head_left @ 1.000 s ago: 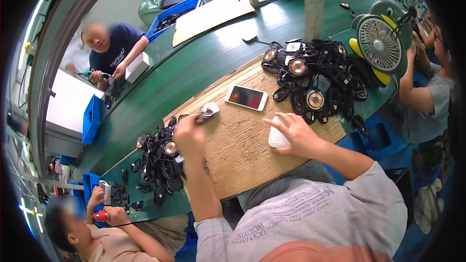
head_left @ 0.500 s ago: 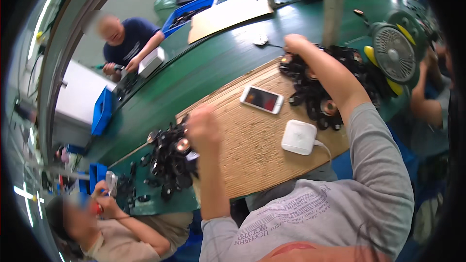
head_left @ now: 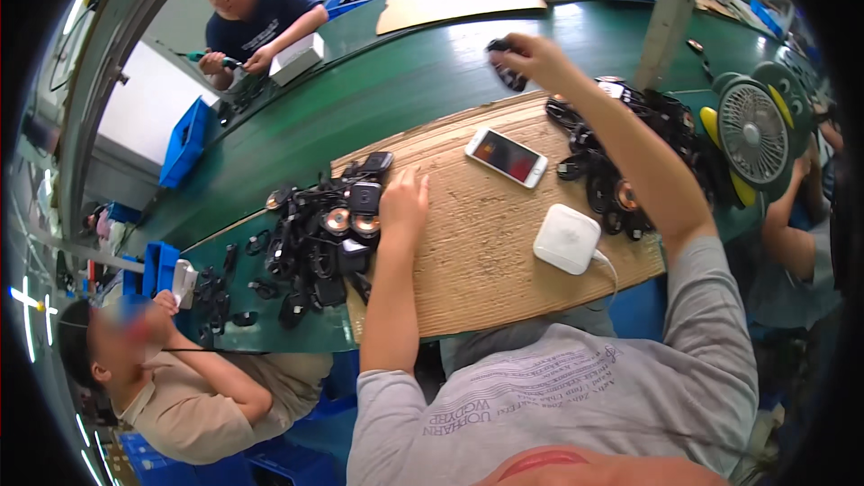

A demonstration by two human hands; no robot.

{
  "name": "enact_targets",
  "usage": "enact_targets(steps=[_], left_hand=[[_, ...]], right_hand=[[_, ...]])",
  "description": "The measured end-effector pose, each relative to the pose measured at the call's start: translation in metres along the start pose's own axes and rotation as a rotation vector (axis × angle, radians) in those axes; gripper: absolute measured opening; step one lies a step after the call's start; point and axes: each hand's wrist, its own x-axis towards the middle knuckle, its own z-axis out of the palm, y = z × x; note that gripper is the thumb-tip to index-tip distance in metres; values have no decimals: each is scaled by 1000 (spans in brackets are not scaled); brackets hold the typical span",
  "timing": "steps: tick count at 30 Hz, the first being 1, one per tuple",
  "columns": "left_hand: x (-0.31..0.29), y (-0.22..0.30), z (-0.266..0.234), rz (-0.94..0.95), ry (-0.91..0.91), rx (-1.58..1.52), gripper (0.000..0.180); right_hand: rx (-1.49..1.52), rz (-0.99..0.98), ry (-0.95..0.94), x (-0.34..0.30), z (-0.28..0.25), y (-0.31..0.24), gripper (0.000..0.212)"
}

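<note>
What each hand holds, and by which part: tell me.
The right hand holds a black cable bundle by its upper part; whether the left hand holds anything cannot be told.

"Where did the view look from?"
"A head-worn fisheye, tipped down over the grey shirt at the lower edge."
"Facing which way?"
"Down and ahead, across the green surface, which bent toward the rim."
"How near?"
"Close above the cardboard, with the dark-shirted co-worker farther off."
</note>
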Motion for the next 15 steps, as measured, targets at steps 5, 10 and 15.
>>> enact_targets(steps=[5, 10, 15], left_hand=[[-26, 61, 18, 85, -376, -1586, 48], [-19, 66, 61, -18, -290, -1558, 31], [-21, 60, 65, -105, -141, -1664, 25]], right_hand=[[236, 176, -265, -76, 53, -6, 33], [174, -48, -103, -130, 77, 13, 27], [207, -38, 34, -151, 63, 5, 19]])
